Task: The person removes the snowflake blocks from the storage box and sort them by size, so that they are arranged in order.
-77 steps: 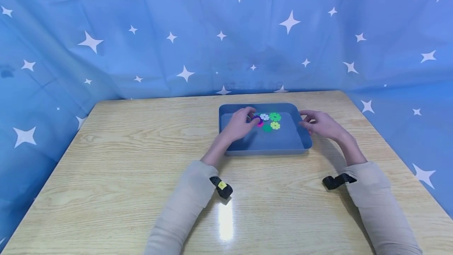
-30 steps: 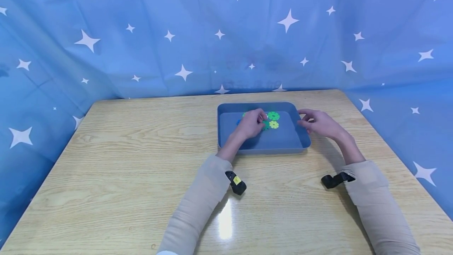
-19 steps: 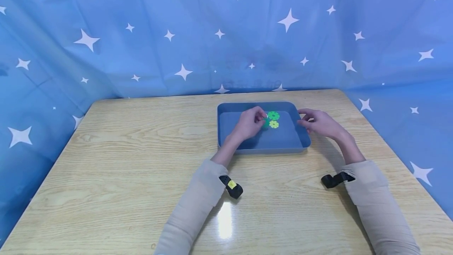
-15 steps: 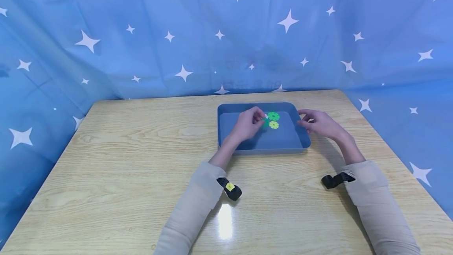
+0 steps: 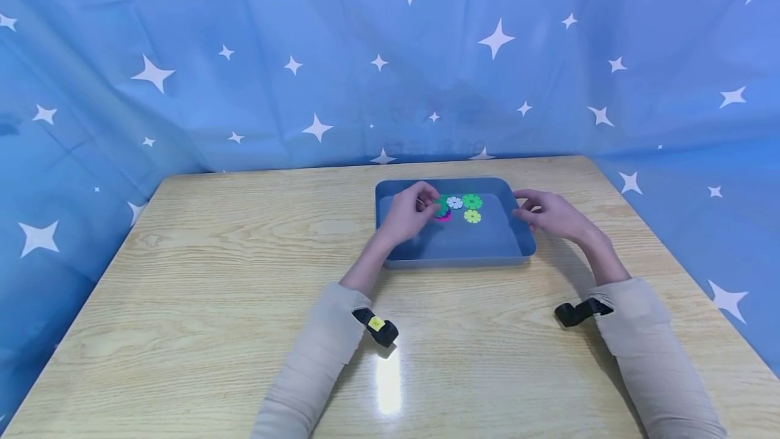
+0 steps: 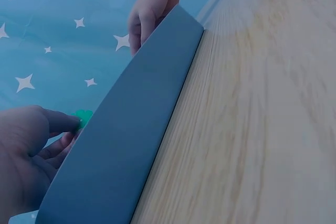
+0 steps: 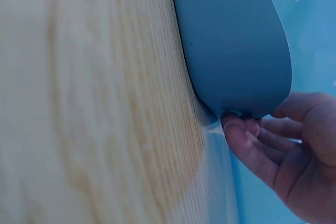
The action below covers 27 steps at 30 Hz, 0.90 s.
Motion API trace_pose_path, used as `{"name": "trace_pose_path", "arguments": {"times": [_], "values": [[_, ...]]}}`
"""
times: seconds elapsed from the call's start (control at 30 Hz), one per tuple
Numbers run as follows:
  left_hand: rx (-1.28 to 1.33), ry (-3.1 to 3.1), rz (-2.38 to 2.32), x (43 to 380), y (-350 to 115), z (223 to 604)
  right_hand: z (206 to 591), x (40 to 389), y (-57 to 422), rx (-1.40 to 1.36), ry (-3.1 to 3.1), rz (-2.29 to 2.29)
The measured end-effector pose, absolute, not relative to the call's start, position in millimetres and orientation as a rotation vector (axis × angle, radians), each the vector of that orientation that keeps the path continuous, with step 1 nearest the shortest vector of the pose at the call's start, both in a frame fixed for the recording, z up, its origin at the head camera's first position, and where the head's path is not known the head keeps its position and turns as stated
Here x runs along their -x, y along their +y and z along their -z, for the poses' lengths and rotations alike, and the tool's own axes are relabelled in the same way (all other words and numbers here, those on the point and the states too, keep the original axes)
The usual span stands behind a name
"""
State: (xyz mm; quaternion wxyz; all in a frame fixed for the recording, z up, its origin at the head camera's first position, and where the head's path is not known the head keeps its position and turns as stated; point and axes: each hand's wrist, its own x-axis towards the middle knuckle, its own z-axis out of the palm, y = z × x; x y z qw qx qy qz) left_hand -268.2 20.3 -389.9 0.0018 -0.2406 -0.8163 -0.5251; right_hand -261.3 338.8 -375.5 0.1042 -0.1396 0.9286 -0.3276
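Note:
My left hand [image 5: 407, 214] is over the left half of a blue-grey tray [image 5: 463, 249]. Between thumb and fingertips it pinches a green flower-shaped plastic disc [image 6: 83, 119], just above the tray's rim in the left wrist view. Right below that hand in the head view shows part of a pink and purple disc [image 5: 444, 216]. A white disc [image 5: 454, 202], a bright green disc [image 5: 472, 201] and a yellow disc [image 5: 472, 216] lie to its right. My right hand [image 5: 548, 213] grips the tray's right wall, fingertips [image 7: 233, 124] against its outer face in the right wrist view.
The tray stands toward the far side of a light wooden table [image 5: 213, 290]. Behind the table hangs a blue curtain [image 5: 390, 87] with white stars. A small black camera [image 5: 382, 330] sits on the left wrist, another on the right.
My left hand has picked up the green disc from beside the yellow one and moved left with it, uncovering the white disc. The right hand has stayed at the tray's wall.

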Motion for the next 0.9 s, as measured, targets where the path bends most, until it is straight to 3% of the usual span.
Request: {"name": "trace_pose_path", "arguments": {"times": [0.9], "values": [[0.493,-2.434,1.791,275,-68,389,374,259,337,0.424,2.755,0.948]]}}
